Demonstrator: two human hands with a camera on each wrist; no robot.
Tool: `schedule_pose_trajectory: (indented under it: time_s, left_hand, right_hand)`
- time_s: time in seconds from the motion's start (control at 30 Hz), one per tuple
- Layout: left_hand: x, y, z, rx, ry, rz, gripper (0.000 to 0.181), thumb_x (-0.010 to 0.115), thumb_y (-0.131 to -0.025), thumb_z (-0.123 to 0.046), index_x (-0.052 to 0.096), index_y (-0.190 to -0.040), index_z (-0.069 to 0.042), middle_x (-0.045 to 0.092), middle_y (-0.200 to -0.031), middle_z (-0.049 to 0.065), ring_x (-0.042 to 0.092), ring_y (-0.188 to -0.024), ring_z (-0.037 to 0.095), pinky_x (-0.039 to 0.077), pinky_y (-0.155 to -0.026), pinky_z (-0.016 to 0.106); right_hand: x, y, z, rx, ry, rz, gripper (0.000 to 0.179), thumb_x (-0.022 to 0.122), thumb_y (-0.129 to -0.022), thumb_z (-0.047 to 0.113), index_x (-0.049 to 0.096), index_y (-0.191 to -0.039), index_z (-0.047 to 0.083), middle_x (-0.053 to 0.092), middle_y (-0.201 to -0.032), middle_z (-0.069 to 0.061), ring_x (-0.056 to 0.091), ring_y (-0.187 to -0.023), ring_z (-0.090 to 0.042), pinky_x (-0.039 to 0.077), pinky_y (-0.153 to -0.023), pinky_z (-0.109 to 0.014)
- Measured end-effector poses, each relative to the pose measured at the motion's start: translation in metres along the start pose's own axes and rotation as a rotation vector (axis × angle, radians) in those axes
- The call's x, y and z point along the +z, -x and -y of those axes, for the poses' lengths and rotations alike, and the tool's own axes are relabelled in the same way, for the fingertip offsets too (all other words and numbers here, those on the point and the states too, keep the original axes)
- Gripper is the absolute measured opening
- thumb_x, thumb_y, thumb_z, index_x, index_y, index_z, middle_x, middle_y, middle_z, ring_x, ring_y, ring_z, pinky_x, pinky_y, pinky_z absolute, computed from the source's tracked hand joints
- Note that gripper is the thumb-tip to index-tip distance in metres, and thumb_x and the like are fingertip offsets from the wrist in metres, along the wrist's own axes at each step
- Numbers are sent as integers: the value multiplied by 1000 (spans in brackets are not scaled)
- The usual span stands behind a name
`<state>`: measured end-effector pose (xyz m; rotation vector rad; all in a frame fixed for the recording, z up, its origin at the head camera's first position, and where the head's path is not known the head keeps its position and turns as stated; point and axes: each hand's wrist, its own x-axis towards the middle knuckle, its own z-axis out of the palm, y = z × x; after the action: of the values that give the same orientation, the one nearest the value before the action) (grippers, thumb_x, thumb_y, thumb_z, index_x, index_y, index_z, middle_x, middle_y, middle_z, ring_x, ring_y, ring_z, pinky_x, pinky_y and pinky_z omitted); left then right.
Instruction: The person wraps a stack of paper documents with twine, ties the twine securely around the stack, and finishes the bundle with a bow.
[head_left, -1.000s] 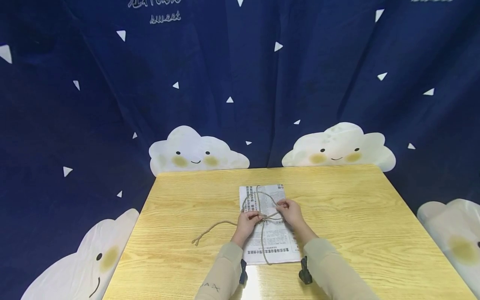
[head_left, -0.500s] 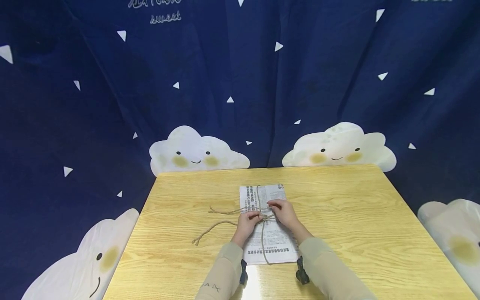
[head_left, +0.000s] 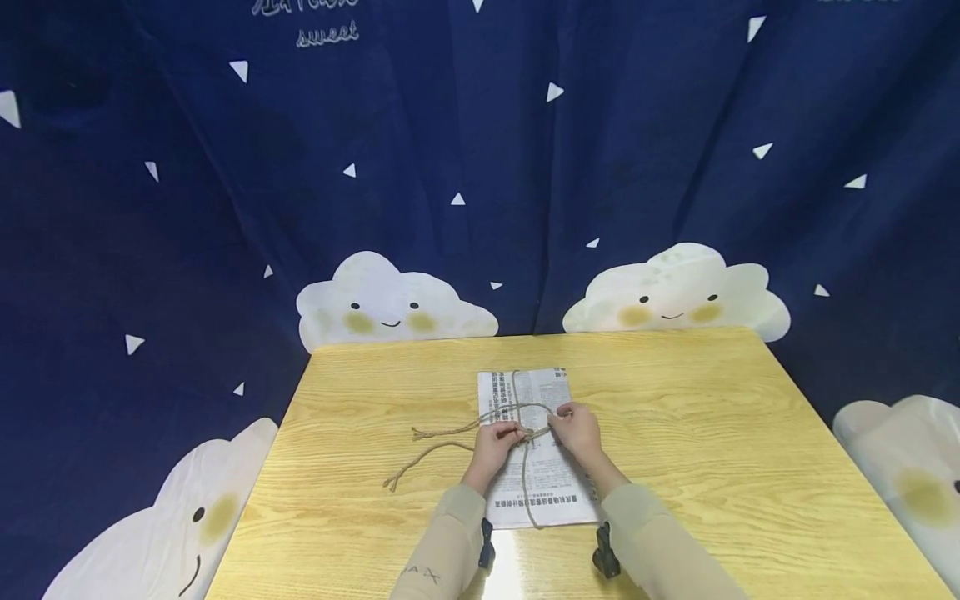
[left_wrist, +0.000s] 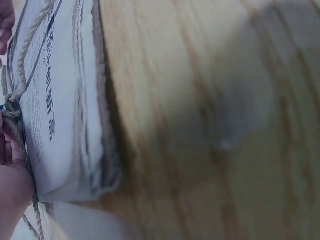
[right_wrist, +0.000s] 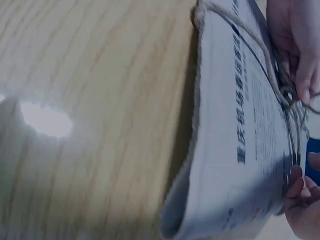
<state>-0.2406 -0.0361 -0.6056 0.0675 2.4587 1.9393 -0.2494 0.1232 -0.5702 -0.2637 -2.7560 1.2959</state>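
A folded newspaper stack [head_left: 551, 479] lies in the middle of the table, with brown twine [head_left: 525, 483] crossing it lengthwise and sideways. At the crossing, my left hand [head_left: 491, 452] pinches the twine by the knot [left_wrist: 12, 107]. My right hand [head_left: 581, 433] pinches twine just right of the knot, where a loop arches over the paper. Two loose twine ends [head_left: 442, 432] trail leftward past my left hand onto the wood. From the right wrist, my right fingers [right_wrist: 296, 187] show at the stack's side; the exact grip is partly hidden.
The pale wooden table [head_left: 712, 433] extends on both sides of the stack. Behind it hangs a dark blue curtain [head_left: 420, 167] printed with white clouds and triangles. Black straps [head_left: 605, 552] sit at the wrists.
My right hand moved left toward the knot, then back right, drawing twine into a loop. One twine end came over to the left side. My left hand stayed at the knot.
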Motion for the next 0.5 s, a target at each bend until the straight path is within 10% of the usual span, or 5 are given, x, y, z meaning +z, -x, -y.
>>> schedule_pose_trajectory:
  time_s: [0.3,0.5]
  left_hand:
    - [-5,10,-20,41,45,18,13,63,-81,2,67,-90,10,66,-86,22,59,-74,19,46,-61,18]
    - [-9,16,-35,51,48,36,13,61,-82,5,65,-90,14,64,-88,28,59,-79,36,45,-59,18]
  right_hand:
    - [11,7,7,6,28,17,20,60,-73,-1,65,-92,-5,65,-80,-16,62,-70,-25,52,-59,-31]
    - [16,4,2,-164,-5,-21,16,59,-72,-4,68,-86,0,64,-72,-7,54,-61,-15,46,-54,-25]
